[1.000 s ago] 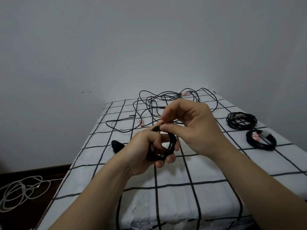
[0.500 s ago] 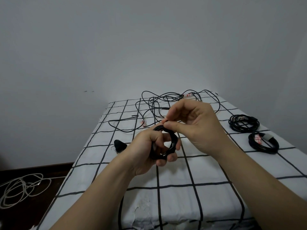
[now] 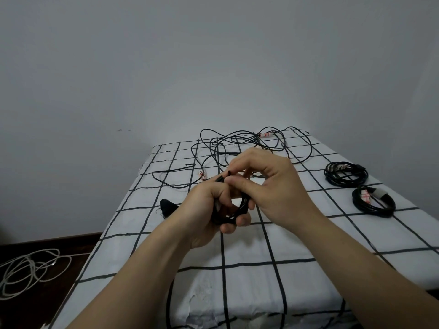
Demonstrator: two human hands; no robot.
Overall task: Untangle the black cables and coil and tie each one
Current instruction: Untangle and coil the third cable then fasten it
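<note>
My left hand (image 3: 206, 210) grips a small coil of black cable (image 3: 240, 211) held above the bed. My right hand (image 3: 268, 186) pinches the cable's free end (image 3: 228, 173) at the top of the coil, thumb against fingers. Behind the hands a tangle of loose black cables (image 3: 240, 148) spreads over the far part of the bed. Two coiled black cables lie at the right: one (image 3: 345, 174) farther back, one (image 3: 373, 202) nearer with a white and red tag.
The bed (image 3: 249, 281) has a white sheet with a black grid. A small black object (image 3: 167, 206) lies left of my hands. A pale cable (image 3: 28, 271) lies looped on the dark floor at the left. A grey wall stands behind.
My right hand's pinch has shifted slightly on the cable end at the top of the coil; the left hand keeps its grip. The view has drifted a little.
</note>
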